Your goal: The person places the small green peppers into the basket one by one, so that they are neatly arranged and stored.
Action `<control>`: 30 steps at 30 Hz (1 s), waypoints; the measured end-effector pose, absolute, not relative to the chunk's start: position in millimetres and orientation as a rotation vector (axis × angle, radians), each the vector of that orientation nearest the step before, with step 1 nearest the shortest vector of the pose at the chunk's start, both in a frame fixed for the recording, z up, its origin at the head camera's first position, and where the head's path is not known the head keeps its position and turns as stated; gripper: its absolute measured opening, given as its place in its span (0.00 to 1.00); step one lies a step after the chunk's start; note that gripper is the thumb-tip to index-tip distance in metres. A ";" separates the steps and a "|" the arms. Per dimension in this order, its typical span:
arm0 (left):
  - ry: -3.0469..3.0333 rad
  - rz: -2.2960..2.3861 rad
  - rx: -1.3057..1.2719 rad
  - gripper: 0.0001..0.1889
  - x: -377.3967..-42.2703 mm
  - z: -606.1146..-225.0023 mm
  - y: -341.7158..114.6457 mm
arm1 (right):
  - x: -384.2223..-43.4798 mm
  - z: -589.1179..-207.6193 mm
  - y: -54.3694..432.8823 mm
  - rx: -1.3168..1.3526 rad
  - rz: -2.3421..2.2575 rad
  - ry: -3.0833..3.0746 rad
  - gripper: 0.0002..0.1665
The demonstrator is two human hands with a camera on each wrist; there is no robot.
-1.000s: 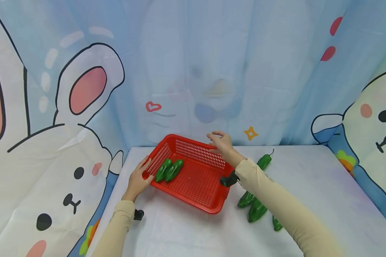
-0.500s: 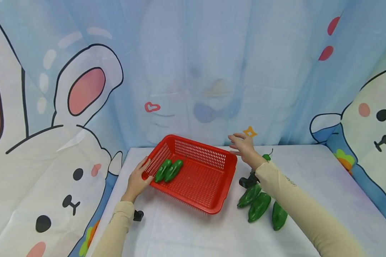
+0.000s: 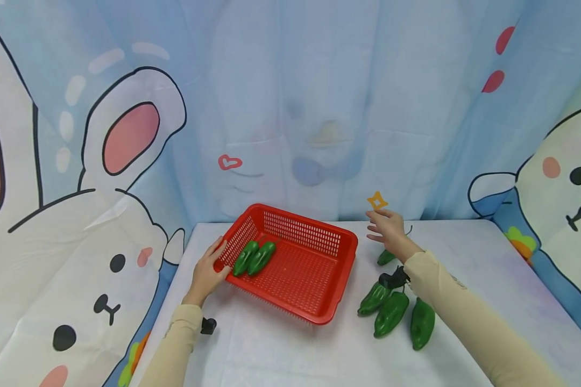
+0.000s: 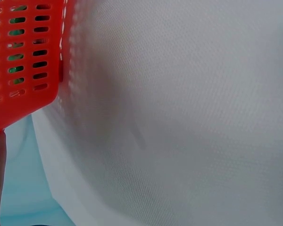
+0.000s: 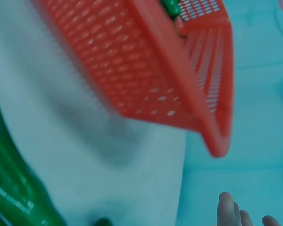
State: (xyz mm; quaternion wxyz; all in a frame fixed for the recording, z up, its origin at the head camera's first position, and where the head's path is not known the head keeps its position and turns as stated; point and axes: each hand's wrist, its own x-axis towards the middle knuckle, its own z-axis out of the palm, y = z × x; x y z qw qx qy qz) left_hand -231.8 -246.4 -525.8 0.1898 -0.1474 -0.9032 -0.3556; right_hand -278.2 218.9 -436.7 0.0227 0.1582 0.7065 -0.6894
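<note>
A red plastic basket [image 3: 295, 269] with slotted sides stands at an angle on the table, with two green peppers [image 3: 261, 258] lying at its left end. My left hand [image 3: 207, 274] grips the basket's left corner, thumb at the front rim and fingers along the left side. To the right of the basket, my right hand [image 3: 389, 232] hovers with fingers extended and nothing in them. It partly hides a green pepper [image 3: 386, 258] whose stem pokes out behind. In the right wrist view its fingertips [image 5: 226, 209] show at the bottom, apart from the basket.
Several more green peppers [image 3: 391, 314] lie on the white-covered table [image 3: 271, 355] to the right of the basket, below my right wrist. A printed cartoon curtain [image 3: 290, 107] hangs along the table's back edge.
My right hand has moved from over the basket's back right rim to the right and slightly down, over the far pepper. My left hand and the basket stay put.
</note>
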 end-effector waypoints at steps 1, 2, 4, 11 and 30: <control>-2.539 -0.996 -0.415 0.35 -232.3 -525.3 -246.7 | -278.8 -438.2 221.4 0.504 -2.135 2.186 0.42; -2.539 -0.992 -0.416 0.35 -232.8 -524.8 -247.0 | -279.2 -439.9 223.9 0.516 -2.131 2.186 0.42; -2.541 -0.992 -0.414 0.35 -233.0 -523.6 -247.5 | -279.9 -443.6 228.5 0.542 -2.128 2.191 0.41; -2.538 -0.982 -0.401 0.35 -233.0 -526.9 -248.6 | -282.4 -459.8 243.9 0.654 -2.097 2.221 0.40; -2.548 -0.958 -0.377 0.35 -233.1 -528.4 -247.5 | -284.5 -502.9 271.4 0.856 -2.043 2.239 0.39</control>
